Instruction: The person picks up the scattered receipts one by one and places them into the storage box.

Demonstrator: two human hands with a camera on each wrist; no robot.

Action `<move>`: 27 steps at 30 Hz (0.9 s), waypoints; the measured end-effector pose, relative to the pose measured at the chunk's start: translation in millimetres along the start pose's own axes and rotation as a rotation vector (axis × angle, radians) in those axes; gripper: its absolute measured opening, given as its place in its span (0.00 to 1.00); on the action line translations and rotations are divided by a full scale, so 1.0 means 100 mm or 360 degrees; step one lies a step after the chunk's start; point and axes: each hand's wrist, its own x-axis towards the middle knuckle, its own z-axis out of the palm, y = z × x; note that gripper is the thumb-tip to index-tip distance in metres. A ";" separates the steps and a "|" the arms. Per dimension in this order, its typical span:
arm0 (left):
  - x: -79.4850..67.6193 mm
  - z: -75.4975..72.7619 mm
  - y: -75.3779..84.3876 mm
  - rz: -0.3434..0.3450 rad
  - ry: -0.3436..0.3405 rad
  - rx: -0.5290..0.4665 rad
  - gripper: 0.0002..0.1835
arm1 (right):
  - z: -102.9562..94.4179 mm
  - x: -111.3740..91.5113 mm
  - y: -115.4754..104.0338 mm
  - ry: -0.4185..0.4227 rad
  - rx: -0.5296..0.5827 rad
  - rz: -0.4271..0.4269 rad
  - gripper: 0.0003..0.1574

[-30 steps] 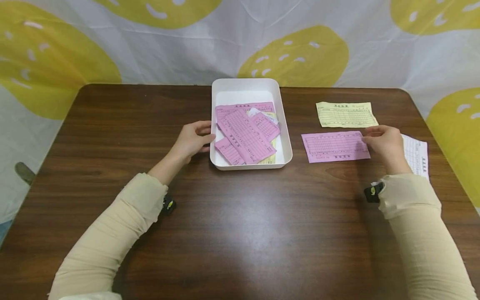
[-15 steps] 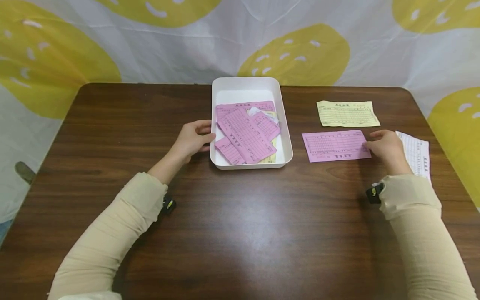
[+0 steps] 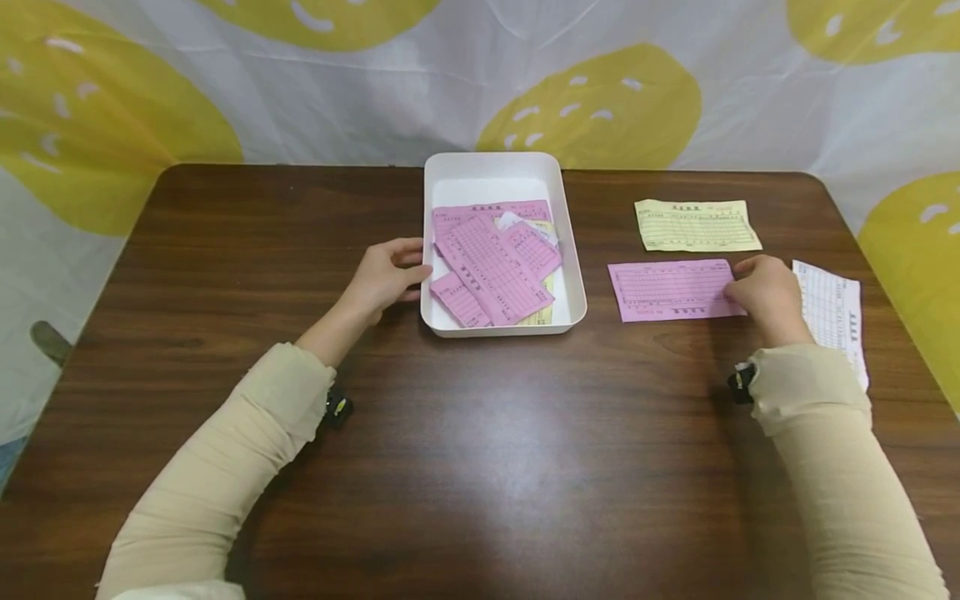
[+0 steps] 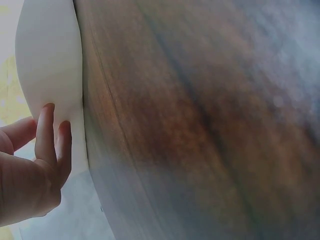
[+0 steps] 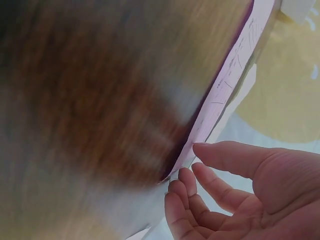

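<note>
Fingers point(image 5: 218, 185) of the right hand point(image 3: 769, 293) partly hide one pink slip point(image 3: 673, 291).

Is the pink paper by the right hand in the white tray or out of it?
Out: a strip of table shows between the pink paper and the white tray, with the right hand at the paper's opposite end.

The tray point(image 3: 491, 182) sits at the table's point(image 3: 450, 467) far side, curtain point(image 3: 360, 100) behind, slip pile point(image 3: 495, 271) inside, left hand point(image 3: 386, 277) at its left wall! Rightward, the near slip point(image 3: 667, 290) lies before the far slip point(image 3: 696, 226), right hand point(image 3: 770, 293) at its right end, side slip point(image 3: 836, 312) just beyond.
</note>
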 end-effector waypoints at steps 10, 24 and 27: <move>0.00 0.01 0.00 0.0004 0.0001 -0.0003 0.28 | 0.00 0.00 0.02 0.0000 -0.0007 0.0008 0.26; -0.01 0.00 0.00 0.0007 0.0002 -0.0033 0.28 | -0.02 0.03 0.12 -0.0064 0.0214 0.0005 0.28; -0.01 0.00 0.00 0.0016 0.0001 -0.0030 0.28 | -0.03 0.05 0.15 -0.0092 0.0274 -0.0003 0.28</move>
